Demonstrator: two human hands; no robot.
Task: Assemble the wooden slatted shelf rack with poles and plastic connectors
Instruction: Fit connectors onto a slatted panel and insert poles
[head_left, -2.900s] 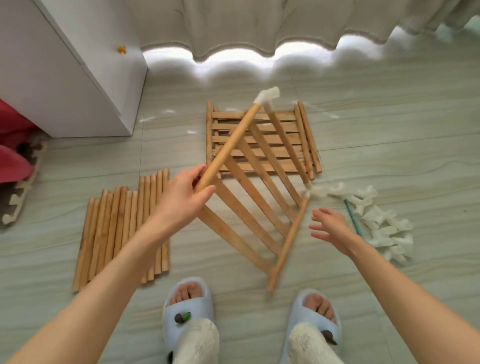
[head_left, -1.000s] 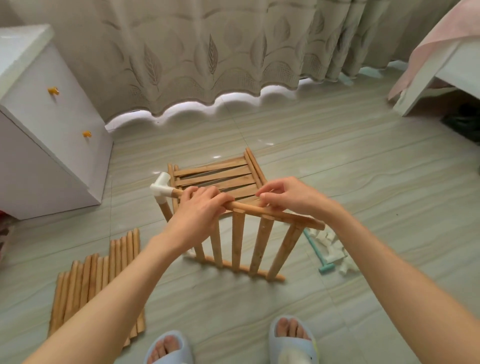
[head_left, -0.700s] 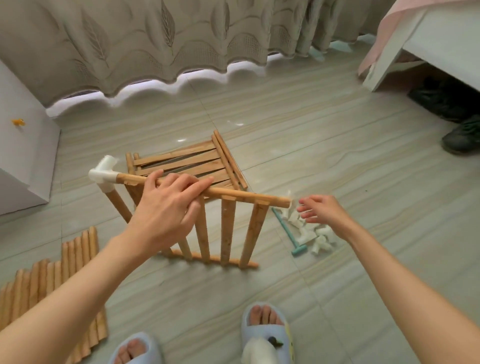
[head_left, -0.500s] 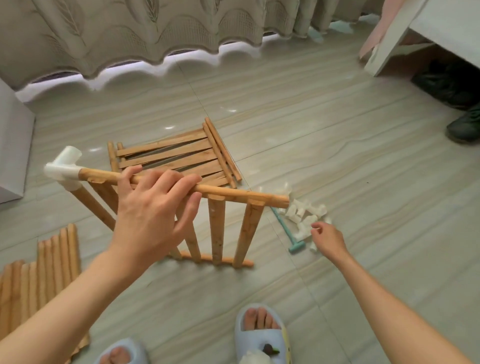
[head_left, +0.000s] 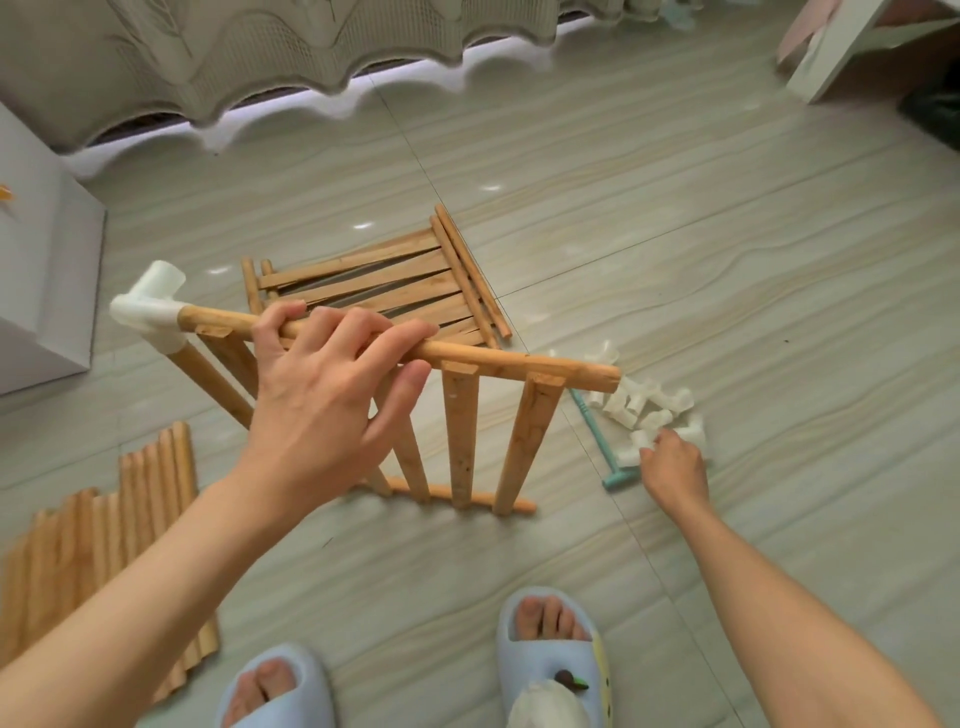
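**Slatted panel held upright on the floor**

The slatted panel (head_left: 462, 431) stands on edge on the tiled floor (head_left: 727, 234), its lower rail touching the tiles. The left hand (head_left: 332, 405) grips the upper rail, fingers curled over it. A white connector (head_left: 150, 306) caps the rail's left end, with a pole (head_left: 213, 384) running down from it. Right of the panel, the right hand (head_left: 672, 465) rests on the connector pile (head_left: 649, 410); whether it is pinching a piece cannot be told. A green tool (head_left: 597, 441) lies between panel and pile. Behind the panel, a second panel (head_left: 374, 286) lies flat. Left of it lie loose poles (head_left: 104, 525).
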